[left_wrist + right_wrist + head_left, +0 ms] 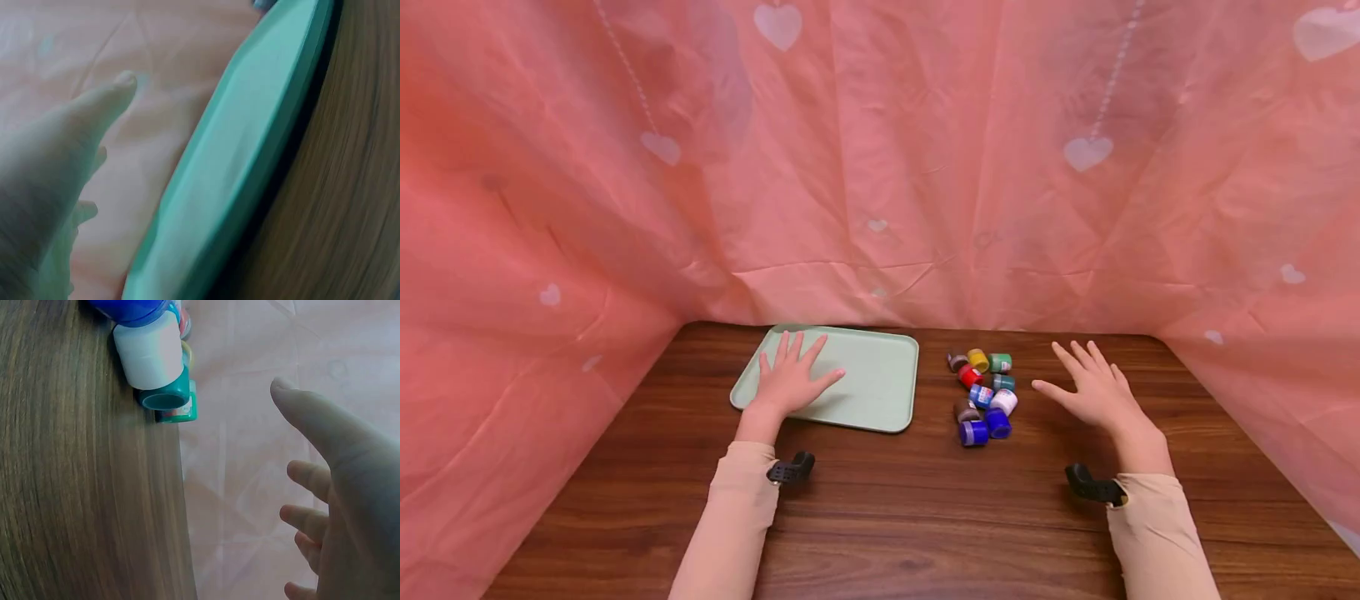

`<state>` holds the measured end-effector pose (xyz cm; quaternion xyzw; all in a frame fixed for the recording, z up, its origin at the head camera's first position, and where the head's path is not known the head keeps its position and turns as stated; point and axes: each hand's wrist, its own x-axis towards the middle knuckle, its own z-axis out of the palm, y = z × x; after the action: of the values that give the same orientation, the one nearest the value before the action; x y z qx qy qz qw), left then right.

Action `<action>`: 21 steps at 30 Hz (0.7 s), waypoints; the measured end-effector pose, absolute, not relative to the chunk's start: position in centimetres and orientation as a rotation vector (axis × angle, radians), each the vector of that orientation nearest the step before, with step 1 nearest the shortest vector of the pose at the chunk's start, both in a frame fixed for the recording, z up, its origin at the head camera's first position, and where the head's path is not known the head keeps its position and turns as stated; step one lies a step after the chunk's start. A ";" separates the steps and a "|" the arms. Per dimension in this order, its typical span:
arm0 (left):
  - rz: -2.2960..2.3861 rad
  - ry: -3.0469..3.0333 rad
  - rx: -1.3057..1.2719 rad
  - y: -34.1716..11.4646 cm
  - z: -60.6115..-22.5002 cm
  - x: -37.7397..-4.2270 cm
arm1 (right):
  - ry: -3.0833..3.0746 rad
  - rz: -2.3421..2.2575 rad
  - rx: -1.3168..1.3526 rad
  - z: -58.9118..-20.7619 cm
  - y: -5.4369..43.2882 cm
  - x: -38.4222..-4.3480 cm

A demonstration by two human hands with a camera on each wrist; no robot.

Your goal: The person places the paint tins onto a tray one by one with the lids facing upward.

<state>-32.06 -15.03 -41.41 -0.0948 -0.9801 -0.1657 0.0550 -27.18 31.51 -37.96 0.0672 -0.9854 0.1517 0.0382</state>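
Above the left part of a pale green tray (pixel 872 375) hovers my left hand (pixel 790 379), its fingers spread and holding nothing. In the left wrist view the thumb (pixel 103 103) stands apart from the tray's raised rim (pixel 250 181). Several small paint jars lie in a cluster right of the tray, among them a yellow jar (pixel 977 360), a red jar (pixel 970 377), a white jar (pixel 1003 402) and a dark blue jar (pixel 973 433). My right hand (pixel 1097 392) is held to the right of the jars, fingers spread, touching none of them.
The brown wooden table (pixel 925 517) carries the tray and jars near its back edge. A pink curtain with white hearts (pixel 880 167) hangs behind and along both sides. Each sleeve bears a black wrist mount (pixel 1093 487).
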 end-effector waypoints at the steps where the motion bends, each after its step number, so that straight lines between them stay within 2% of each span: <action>1: -0.537 -2.975 -0.266 -15.8 -41.7 -32.2 | -3.014 0.467 0.215 -37.9 31.4 -27.2; 10: -0.722 -3.007 -0.079 -21.8 -44.5 -32.4 | -2.900 0.427 0.250 -38.2 30.5 -27.3; 21: -0.802 -3.067 -0.069 -21.9 -44.6 -32.1 | -2.775 0.393 0.430 -38.0 28.3 -27.8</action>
<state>-32.14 -21.91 -44.65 -0.0219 -0.9671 -0.2529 -0.0144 -27.80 28.33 -38.03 0.1500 -0.9672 0.1369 0.1525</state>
